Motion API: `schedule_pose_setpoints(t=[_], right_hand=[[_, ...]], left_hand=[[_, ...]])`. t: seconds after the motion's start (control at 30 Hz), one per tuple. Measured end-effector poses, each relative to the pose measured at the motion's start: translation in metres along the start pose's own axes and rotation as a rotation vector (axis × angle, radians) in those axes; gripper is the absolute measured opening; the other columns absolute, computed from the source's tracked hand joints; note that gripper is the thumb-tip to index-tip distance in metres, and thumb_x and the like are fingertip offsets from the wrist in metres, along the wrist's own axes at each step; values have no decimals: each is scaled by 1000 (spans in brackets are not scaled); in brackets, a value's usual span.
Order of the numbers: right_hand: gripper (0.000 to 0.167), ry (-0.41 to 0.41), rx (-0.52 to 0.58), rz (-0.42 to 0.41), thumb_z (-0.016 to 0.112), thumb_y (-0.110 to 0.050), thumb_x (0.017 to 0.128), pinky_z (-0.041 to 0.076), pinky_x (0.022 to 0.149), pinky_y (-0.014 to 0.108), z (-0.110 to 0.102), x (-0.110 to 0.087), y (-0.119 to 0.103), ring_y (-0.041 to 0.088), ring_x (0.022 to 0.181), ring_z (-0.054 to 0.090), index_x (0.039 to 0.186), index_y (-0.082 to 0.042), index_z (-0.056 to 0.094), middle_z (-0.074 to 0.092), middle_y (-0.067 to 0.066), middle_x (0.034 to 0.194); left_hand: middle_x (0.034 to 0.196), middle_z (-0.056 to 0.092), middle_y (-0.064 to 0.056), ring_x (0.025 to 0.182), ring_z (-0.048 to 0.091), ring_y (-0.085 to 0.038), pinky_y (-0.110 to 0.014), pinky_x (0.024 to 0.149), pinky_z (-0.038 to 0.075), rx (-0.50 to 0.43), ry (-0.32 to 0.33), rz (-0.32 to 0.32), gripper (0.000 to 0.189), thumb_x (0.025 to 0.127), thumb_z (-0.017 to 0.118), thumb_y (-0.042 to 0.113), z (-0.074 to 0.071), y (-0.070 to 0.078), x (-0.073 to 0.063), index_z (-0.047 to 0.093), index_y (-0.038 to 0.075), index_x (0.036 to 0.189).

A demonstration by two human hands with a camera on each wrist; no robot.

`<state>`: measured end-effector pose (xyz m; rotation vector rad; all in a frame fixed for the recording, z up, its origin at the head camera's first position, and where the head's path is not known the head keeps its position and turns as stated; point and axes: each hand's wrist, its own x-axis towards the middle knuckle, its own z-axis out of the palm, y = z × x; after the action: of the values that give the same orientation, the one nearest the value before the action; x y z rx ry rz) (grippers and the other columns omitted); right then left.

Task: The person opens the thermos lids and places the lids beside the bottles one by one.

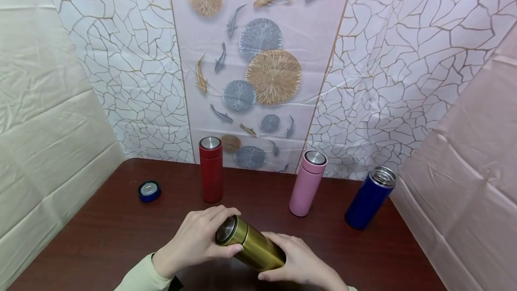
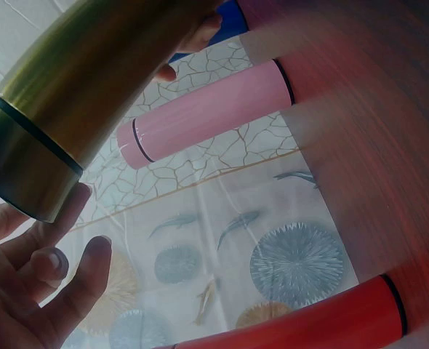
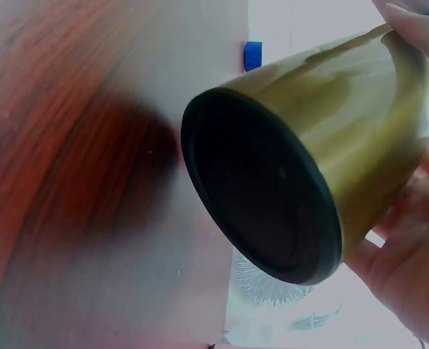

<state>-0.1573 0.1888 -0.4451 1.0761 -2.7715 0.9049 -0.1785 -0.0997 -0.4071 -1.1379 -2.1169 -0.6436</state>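
A gold thermos bottle is held tilted above the table, its lid toward the left and its black base facing the right wrist camera. My left hand holds it at the lid end, thumb on the near side and fingers over the far side. Around the lower body, my right hand grips it with the thumb below. The gold lid sits on the bottle, with a dark seam between them.
Behind the hands stand a red thermos, a pink thermos and a blue thermos without its lid. A blue lid lies at the left on the brown table. Patterned cloth hangs along the back edge.
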Motion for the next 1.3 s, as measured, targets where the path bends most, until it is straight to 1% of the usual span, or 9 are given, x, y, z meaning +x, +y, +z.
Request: schedule_pose_setpoints(t=[0.17,0.37,0.5,0.67,0.77,0.9,1.03,1.17,1.3], right_hand=[[75,56,-67,-5,78,-61,78,51,77,30,0,0,-1,2,93,58,140,-25,57,66,-6,119],[77,71,-106,14,81,-59,76,50,75,29,1,0,-1,2,90,57,139,-22,57,66,-7,112],[79,86,-141,21,81,-60,75,50,73,30,1,0,-1,2,88,57,139,-20,58,67,-6,109],[78,119,-163,17,83,-59,73,49,70,28,-2,1,-3,2,85,56,138,-23,58,66,-9,105],[78,143,-177,12,84,-58,72,49,70,28,-4,2,-3,2,86,56,138,-26,58,65,-10,106],[77,165,-205,14,84,-57,72,49,72,30,-4,2,-4,4,89,57,139,-29,58,66,-10,110],[78,201,-224,18,87,-53,70,50,77,33,-3,3,-5,7,96,59,138,-30,58,66,-11,117],[80,246,-262,21,90,-48,66,51,85,37,-2,5,-4,10,106,61,137,-28,59,66,-12,125],[82,271,-284,25,91,-45,65,51,89,40,-2,5,-3,13,112,61,137,-25,59,66,-9,127]], left_hand=[[99,62,12,69,55,1,-14,54,41,12,11,-12,56,87,68,63,0,2,0,64,19,122],[96,61,11,66,55,0,-15,54,43,38,30,6,57,86,68,63,2,4,1,64,18,120],[97,62,11,72,55,-2,-16,56,45,50,23,2,58,85,69,64,2,4,1,64,18,120],[103,62,10,84,56,-4,-19,65,49,-7,-6,-25,60,83,73,62,-1,4,1,63,17,123],[107,62,10,87,58,-3,-19,69,51,-52,-9,-46,61,82,76,59,-2,7,0,62,18,126],[112,62,10,89,59,-3,-19,71,52,-70,-9,-77,62,83,76,59,-3,10,-1,61,20,128],[118,62,9,93,62,-4,-20,75,53,-100,-10,-91,63,82,78,57,-3,11,-3,60,20,131],[123,62,5,95,63,-7,-21,77,53,-140,-1,-75,66,82,81,52,-3,11,-2,59,18,134],[125,62,0,99,64,-11,-24,80,55,-126,10,-49,67,82,81,50,-2,13,-1,58,15,135]])
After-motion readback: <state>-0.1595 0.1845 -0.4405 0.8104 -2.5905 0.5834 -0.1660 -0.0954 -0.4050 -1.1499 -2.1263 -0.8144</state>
